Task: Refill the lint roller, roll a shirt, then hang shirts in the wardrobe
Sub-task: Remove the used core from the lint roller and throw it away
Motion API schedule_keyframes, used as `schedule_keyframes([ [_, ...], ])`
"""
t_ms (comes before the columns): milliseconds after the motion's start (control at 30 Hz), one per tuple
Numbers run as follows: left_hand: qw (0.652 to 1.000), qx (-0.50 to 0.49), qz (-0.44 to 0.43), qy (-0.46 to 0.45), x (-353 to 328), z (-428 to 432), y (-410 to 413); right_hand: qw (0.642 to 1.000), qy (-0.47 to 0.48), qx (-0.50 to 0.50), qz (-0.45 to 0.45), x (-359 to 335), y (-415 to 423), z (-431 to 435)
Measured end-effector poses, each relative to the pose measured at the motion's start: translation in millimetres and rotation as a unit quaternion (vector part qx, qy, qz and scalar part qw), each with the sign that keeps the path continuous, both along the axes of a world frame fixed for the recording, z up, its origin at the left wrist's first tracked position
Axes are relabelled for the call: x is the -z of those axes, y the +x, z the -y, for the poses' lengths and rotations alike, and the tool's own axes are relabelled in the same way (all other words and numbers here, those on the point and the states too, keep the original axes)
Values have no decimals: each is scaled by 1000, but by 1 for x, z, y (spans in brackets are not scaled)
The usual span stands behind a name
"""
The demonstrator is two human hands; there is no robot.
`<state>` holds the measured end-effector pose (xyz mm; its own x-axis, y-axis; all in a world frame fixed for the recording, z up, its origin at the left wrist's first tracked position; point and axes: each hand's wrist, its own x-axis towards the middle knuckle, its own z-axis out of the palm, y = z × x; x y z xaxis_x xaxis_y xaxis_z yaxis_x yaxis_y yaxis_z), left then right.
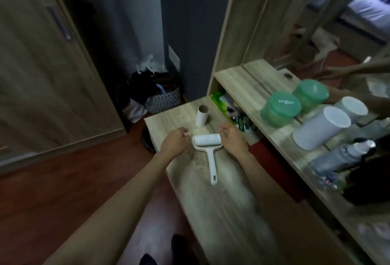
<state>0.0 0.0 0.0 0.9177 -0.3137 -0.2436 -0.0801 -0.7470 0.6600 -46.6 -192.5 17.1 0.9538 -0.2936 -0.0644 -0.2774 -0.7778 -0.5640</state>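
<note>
The left hand (175,143) hovers low over the desk (221,212), back up, forearm reaching in long and straight from the lower left. Its fingers are loosely curled with nothing in their grip, the tips just beside the left end of the lint roller (207,144). The right hand (233,138) mirrors it from the other side, back up, fingers half bent and holding nothing, just beside the roller's right end. The blur hides whether either hand touches the roller.

The lint roller lies flat on the desk between the two hands, its white roll crosswise and its handle pointing back toward the person. Beyond it, near the desk's far edge, a bare cardboard core (202,115) stands upright.

To the right a shelf (249,87) carries a green-lidded tub (280,109), a white cylinder (320,128) and a spray bottle (346,154) along a mirror. Past the desk, on the floor, sits a laundry basket (162,100).
</note>
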Motion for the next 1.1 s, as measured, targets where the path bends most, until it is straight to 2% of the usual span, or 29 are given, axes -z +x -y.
schedule_keyframes([
  [133,995,-38,-77,-49,14,14,-6,998,17,19,-64,29,9,3],
  [333,977,-73,-147,-133,37,23,-10,992,80,43,-89,47,18,8],
  [533,934,-171,-202,-241,36,28,-11,979,175,64,-81,55,20,13],
  [800,882,-218,-219,-354,25,12,-9,960,276,30,-24,25,19,9],
  [967,852,-225,-226,-416,18,0,-7,912,408,29,-29,13,17,-5],
  [1100,863,-201,-228,-404,13,-19,-5,845,527,71,-57,2,16,-10],
])
